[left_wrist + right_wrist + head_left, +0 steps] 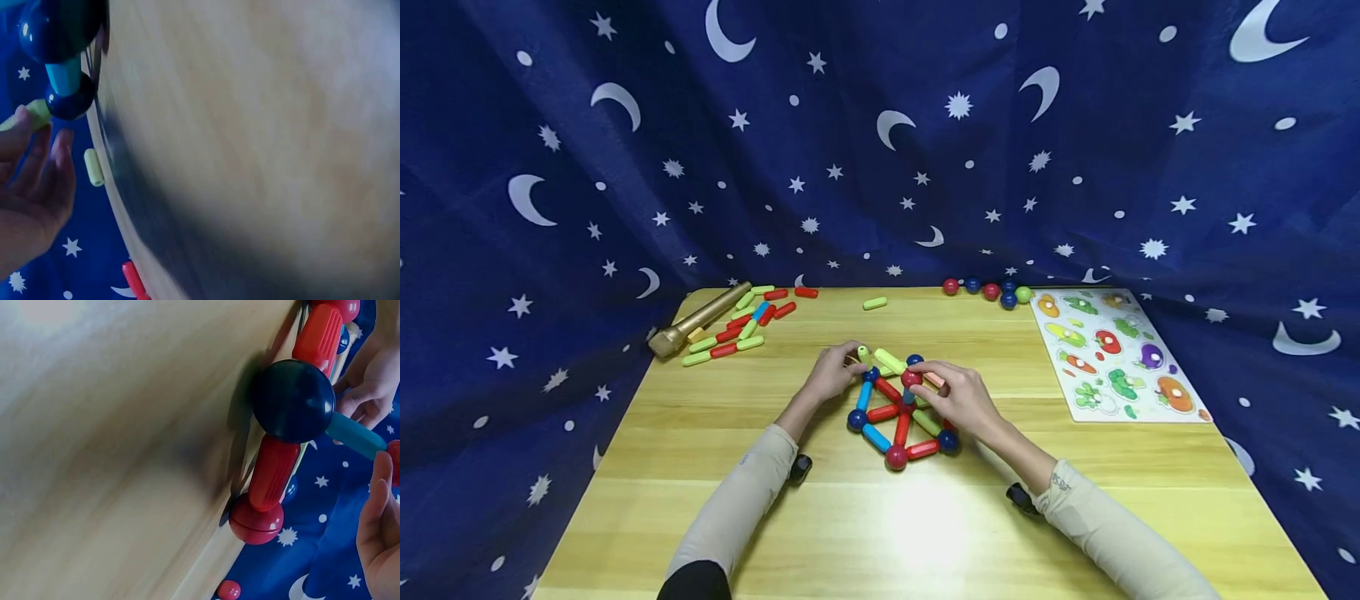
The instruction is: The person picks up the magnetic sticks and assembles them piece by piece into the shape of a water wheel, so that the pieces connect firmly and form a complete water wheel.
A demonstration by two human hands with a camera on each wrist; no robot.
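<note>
A flat wheel of magnetic rods and balls lies on the table, with a red ball (897, 457) at its near corner. My left hand (831, 372) pinches a yellow-green rod (40, 111) that meets a dark blue ball (70, 105) on the wheel's rim. Over the wheel's hub rises a blue rod (356, 434), topped by another red ball (912, 378). The fingertips of my right hand (961, 398) grip that top ball. From it a second yellow-green rod (890, 361) points away to the left.
Loose red, yellow-green and blue rods (724, 351) lie at the back left beside a gold microphone (700, 320). One stray yellow-green rod (875, 303) is at the back. Several balls (991, 292) line the back edge, near a vegetable picture board (1093, 398) on the right.
</note>
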